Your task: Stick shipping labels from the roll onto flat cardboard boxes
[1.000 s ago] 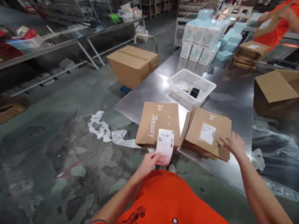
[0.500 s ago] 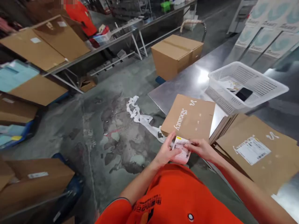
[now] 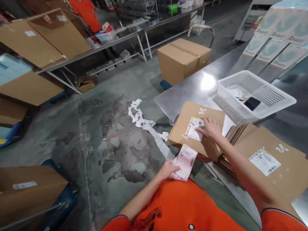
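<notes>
My left hand (image 3: 168,169) grips a sheaf of pinkish-white shipping labels (image 3: 184,163) in front of my waist, thumb on top. A white strip of label backing hangs behind it down to the floor. My right hand (image 3: 213,131) rests with fingers spread on a flat brown cardboard carton (image 3: 184,120) with white lettering. Under its thumb and fingertips a printed shipping label (image 3: 195,129) lies over part of that lettering. Beside it to the right, more flat cartons (image 3: 288,163) are stacked, the top one bearing a shipping label (image 3: 265,162).
A white plastic basket (image 3: 271,88) holding papers and a dark phone (image 3: 252,103) stands on the metal table (image 3: 187,85). Boxed goods (image 3: 286,35) are piled behind. A large carton (image 3: 181,57) sits on a trolley. Crumpled backing strip (image 3: 139,115) lies on the floor. A person (image 3: 86,14) stands farther off.
My right hand has left the label sheaf and moved up and right onto the carton, where a label now lies. My left hand keeps the sheaf, slightly lower.
</notes>
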Tool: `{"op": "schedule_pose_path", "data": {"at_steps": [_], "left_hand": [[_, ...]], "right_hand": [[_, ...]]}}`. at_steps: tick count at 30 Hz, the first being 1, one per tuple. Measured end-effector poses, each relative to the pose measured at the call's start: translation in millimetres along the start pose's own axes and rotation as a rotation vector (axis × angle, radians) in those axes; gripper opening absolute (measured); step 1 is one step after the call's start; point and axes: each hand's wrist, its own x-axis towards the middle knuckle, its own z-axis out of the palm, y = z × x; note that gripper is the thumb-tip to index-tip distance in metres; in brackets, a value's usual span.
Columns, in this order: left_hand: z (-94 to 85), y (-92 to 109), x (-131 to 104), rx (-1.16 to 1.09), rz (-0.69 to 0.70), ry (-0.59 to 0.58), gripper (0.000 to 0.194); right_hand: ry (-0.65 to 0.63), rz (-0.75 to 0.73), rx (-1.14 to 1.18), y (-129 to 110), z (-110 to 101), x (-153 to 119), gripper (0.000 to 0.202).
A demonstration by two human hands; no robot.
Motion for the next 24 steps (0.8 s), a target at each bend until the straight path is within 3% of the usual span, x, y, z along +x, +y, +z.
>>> {"op": "schedule_pose_path", "data": {"at_steps": [2, 4, 6, 9, 12, 14, 15, 18, 19, 22, 24], "left_hand": [[-16.9, -12.2, -9.8, 0.018, 0.004, -0.007, 0.036], [-31.3, -9.4, -16.0, -0.019, 0.084, 0.035, 0.036], [-39.9, 8.1, -12.2, -0.088, 0.195, 0.118, 0.035], [-39.9, 47.2, 14.4, -0.203, 0.291, 0.210, 0.033], [-31.4, 76.8, 45.3, -0.171, 0.284, 0.186, 0.032], [-25.1, 83.9, 54.6, -0.107, 0.324, 0.135, 0.030], [-21.5, 83.9, 54.7, -0.082, 0.359, 0.109, 0.030], [-5.1, 75.7, 41.9, -0.033, 0.422, 0.032, 0.029], [3.0, 72.1, 35.8, -0.020, 0.411, -0.003, 0.030], [31.8, 64.2, 20.7, -0.033, 0.269, -0.140, 0.039], [49.8, 62.3, 14.9, -0.072, 0.166, -0.214, 0.046]], "right_hand": [[0.005, 0.032, -0.054, 1.3, 0.8, 3.9, 0.076], [0.048, 0.044, -0.109, -3.5, 5.2, 3.1, 0.080], [0.083, -0.019, -0.126, -13.7, 15.5, 1.9, 0.069], [0.100, -0.116, -0.136, -33.7, 38.9, -3.2, 0.060], [0.032, -0.257, -0.143, -43.6, 55.2, -18.7, 0.065], [0.001, -0.284, -0.108, -36.4, 53.5, -32.1, 0.060], [0.034, -0.189, -0.090, -28.5, 48.4, -38.7, 0.058], [0.183, 0.357, 0.032, 7.1, 21.4, -58.5, 0.064], [0.193, 0.475, 0.115, 21.7, 10.4, -67.0, 0.066], [0.238, 0.596, 0.332, 72.4, -20.4, -108.5, 0.066], [0.338, 0.710, 0.294, 111.0, -35.3, -151.5, 0.065]]}}
